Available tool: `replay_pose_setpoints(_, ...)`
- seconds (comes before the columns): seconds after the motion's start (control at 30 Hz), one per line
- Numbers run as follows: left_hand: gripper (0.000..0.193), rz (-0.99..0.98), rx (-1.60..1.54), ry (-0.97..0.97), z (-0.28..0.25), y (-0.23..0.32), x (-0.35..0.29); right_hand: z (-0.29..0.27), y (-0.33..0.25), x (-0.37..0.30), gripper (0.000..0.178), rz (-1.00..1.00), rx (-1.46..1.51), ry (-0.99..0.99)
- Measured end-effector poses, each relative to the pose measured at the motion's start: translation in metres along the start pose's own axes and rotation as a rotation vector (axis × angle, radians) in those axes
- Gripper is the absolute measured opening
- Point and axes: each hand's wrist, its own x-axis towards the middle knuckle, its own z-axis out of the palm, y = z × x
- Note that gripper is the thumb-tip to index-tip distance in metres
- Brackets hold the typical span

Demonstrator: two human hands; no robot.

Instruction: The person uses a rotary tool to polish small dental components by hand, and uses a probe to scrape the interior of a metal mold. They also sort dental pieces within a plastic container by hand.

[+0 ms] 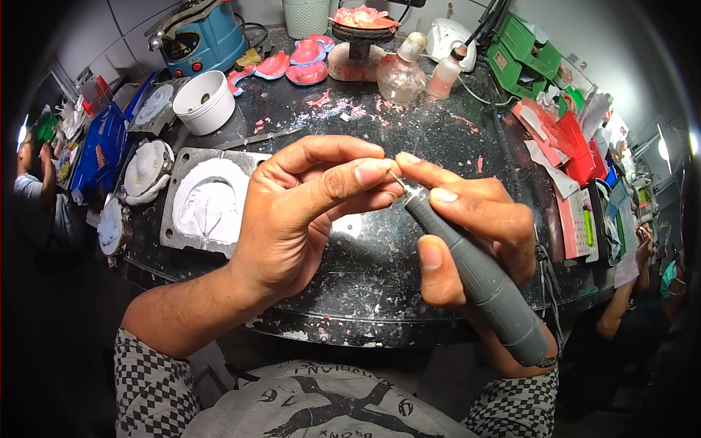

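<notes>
My right hand (485,215) wraps round a dark grey rotary handpiece (485,281), which slants from upper left to lower right. From its metal nose a thin metal shank (396,177) points at my left hand (281,208). The thumb and fingertips of that hand are pinched together around the shank's end, so whatever tops it is hidden. Both hands are held above the front of the black worktop (380,285). Left of them lies a square metal flask (173,230) filled with white plaster (212,201) that has a rounded hollow.
Behind stand a white tub (204,102), blue machine (201,44), pink pieces (307,55), glass bottle (401,77) and squeeze bottle (445,73). A knife (263,137) lies beyond the flask. Green bins (518,58) and red trays (577,150) line the right. Other people appear at both edges.
</notes>
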Motion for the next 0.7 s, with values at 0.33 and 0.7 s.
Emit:
replay_pose_setpoints(0.33, 0.017, -0.006, -0.007, 0.014, -0.0001, -0.001, -0.0002, -0.0013, -0.004, 0.0044, 0.04, 0.025, -0.098, -0.048)
replay_pose_setpoints(0.7, 0.017, 0.003, -0.017, 0.012, 0.0009, -0.0011, -0.0009, -0.0011, -0.0026, 0.0036, 0.042, 0.021, -0.079, -0.046)
